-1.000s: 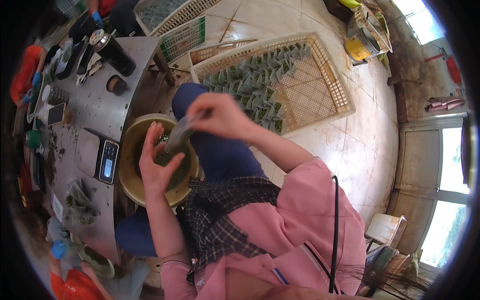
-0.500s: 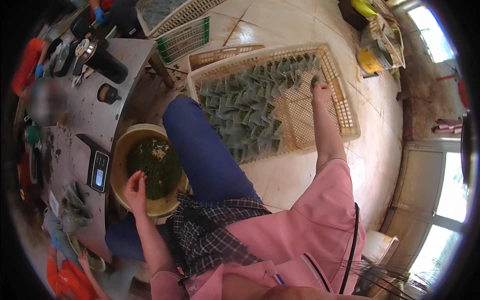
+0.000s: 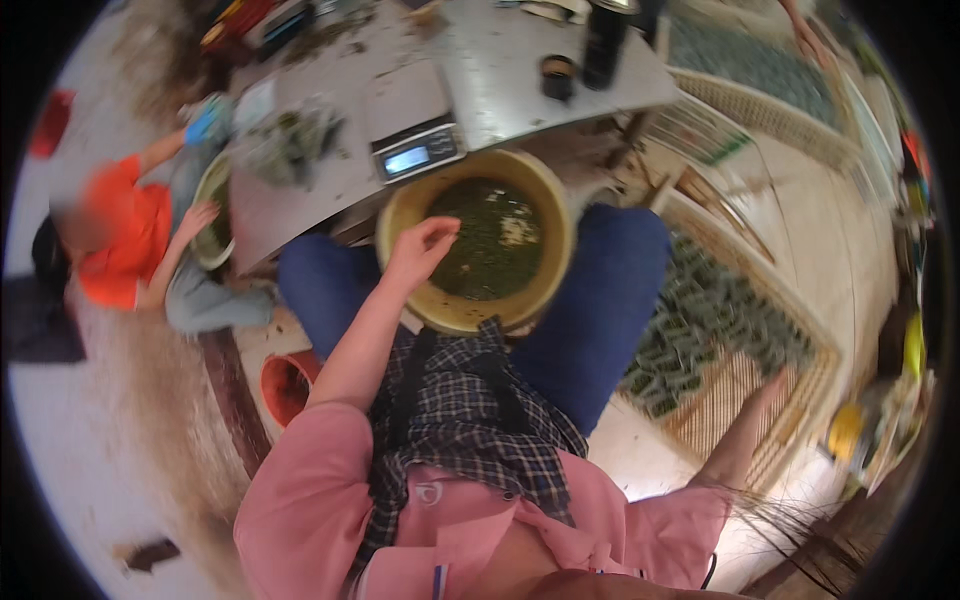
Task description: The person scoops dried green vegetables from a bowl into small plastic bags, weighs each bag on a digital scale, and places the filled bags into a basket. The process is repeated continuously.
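My left hand [image 3: 422, 252] hovers over a wide yellowish tub [image 3: 553, 230] between my knees. Its fingers are bent together toward the thumb; anything in them is too small to make out. Dark green leafy material [image 3: 480, 265] covers the tub's bottom, with a paler patch on the right. Out to the right, my right arm reaches into a cream plastic crate [image 3: 815, 390]. There my right hand [image 3: 772, 388] is beside rows of small clear bags [image 3: 700, 310] with green contents. Motion smears its fingers, so its grip is unclear.
A digital scale [image 3: 420, 150] sits at the edge of the metal table [image 3: 520, 80], near plastic bags [image 3: 295, 140] and a black flask [image 3: 605, 45]. A co-worker in orange [image 3: 125, 235] is at left. A red bucket [image 3: 288, 385] stands beside my left leg. Another crate [image 3: 760, 120] is at far right.
The view has swung left, bringing the tub to the middle. My right hand, which held a small bag at the crate's far end, is now blurred beside the rows. My left hand stays over the tub.
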A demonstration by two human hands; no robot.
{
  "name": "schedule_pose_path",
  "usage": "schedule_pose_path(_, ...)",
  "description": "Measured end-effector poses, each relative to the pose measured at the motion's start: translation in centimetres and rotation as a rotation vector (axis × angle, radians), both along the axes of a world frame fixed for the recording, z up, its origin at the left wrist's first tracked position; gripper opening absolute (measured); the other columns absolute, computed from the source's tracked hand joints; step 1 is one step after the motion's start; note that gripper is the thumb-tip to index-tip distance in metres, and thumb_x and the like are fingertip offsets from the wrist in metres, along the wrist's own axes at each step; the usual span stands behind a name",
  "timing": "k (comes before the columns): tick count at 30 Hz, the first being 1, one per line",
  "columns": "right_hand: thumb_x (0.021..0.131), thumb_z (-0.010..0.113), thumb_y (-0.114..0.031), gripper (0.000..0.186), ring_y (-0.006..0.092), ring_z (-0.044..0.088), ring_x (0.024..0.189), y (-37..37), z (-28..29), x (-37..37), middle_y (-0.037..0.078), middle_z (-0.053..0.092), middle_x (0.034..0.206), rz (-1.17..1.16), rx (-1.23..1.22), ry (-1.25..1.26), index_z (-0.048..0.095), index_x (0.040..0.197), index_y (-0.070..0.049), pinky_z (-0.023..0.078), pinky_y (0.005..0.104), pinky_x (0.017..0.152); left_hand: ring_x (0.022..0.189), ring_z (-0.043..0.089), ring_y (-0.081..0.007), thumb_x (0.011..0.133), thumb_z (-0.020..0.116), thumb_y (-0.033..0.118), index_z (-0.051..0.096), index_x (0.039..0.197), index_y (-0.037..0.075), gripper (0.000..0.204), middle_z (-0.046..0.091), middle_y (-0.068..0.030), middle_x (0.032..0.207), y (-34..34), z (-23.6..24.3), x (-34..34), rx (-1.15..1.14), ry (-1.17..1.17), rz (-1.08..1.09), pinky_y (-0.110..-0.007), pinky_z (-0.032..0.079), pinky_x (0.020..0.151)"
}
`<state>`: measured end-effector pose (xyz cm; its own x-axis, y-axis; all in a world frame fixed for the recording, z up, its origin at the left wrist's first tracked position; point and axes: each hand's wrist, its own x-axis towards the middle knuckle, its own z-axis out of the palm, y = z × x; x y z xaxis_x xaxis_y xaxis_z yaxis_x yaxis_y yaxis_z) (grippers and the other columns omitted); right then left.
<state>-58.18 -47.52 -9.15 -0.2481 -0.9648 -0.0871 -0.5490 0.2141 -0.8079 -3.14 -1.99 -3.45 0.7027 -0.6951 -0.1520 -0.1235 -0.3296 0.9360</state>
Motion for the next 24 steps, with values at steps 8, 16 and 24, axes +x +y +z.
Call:
schedule_pose_path(8,0.097,0.048,-0.039,0.053,0.0349,0.049,0.124,6.8,7.1,5.9,0.023,0.047,0.137,-0.384,-0.221,-0.028,0.050,0.132,0.000,0.046,0.0444,0.101,0.095,0.061,-0.0153,0.087,0.068,0.016,0.062,0.115,0.002,0.032,0.066,-0.0067,0.101,7.8,1.9,18.5,-0.232,-0.669,1.048,-0.029,0.047,0.083)
schedule_pose_path(16,0.097,0.050,-0.018,0.028,0.0235,0.049,0.123,11.2,10.4,18.9,0.014,0.049,0.137,0.181,-0.499,-0.575,0.058,0.117,0.000,0.046,0.0389,0.099,0.094,0.061,-0.0158,0.088,0.064,0.013,0.063,0.107,-0.002,0.024,0.067,-0.0097,0.103,11.8,2.5,26.1,-0.122,-0.505,1.132,-0.029,0.048,0.081)
schedule_pose_path(24,0.086,0.061,-0.002,0.021,0.0192,0.058,0.110,22.0,15.2,36.9,0.010,0.063,0.118,0.952,-0.288,-0.453,0.066,0.106,-0.003,0.045,0.0311,0.095,0.093,0.060,-0.0178,0.091,0.054,0.004,0.067,0.095,0.005,0.014,0.066,-0.0064,0.099,0.2,11.2,17.7,-0.312,-0.619,0.705,-0.031,0.046,0.087)
